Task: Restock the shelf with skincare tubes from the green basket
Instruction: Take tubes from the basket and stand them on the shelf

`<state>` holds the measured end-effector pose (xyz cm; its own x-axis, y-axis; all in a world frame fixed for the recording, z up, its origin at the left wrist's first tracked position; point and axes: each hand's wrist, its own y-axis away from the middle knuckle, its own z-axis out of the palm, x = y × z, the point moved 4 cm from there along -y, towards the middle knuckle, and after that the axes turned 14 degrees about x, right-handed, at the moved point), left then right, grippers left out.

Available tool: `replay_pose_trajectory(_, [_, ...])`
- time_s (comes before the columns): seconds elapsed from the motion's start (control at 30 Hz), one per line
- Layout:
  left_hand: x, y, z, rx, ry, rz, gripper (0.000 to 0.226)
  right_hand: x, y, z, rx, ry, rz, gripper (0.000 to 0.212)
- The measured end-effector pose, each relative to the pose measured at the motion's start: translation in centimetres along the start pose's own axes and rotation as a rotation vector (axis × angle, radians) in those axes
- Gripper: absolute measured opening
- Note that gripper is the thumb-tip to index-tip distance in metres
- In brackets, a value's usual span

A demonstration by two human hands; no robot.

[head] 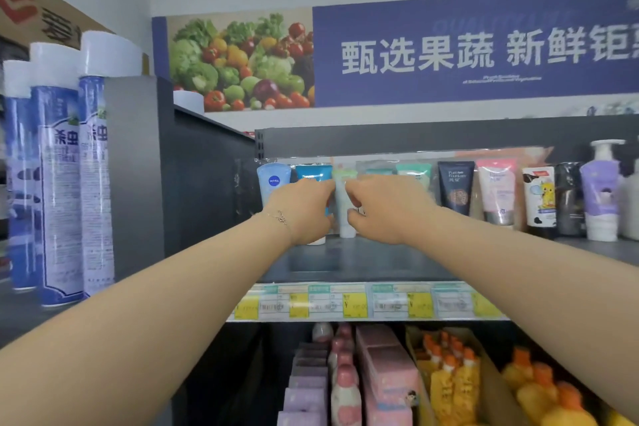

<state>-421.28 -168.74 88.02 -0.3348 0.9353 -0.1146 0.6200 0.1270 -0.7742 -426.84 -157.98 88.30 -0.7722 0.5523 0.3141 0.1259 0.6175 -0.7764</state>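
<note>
Head view: our left hand (pixel 301 209) and right hand (pixel 389 207) both grip a pale tube (pixel 345 216), upright on the shelf (pixel 352 264) among other tubes (pixel 455 187).

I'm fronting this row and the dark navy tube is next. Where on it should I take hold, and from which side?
Pinch the dark navy tube across its mid body, thumb and fingers on its narrow edges, coming straight from the front. It stands upright, crimped end up; the pink tube crowds one side, and the shelf board above probably leaves little room overhead.
</note>
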Motion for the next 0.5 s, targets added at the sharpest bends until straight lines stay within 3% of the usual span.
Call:
replay_pose_trajectory(0.1, [1.8,1.0,-1.7,0.061,0.04,0.023,0.021,0.5,2.0,-2.1,0.059,0.009,-0.001,0.021])
replay_pose_trajectory(0.5, [11.5,8.7,-4.3,0.075,0.059,0.109,0.019,4.0,13.9,-6.9,0.06,-0.112,-0.083,0.018])
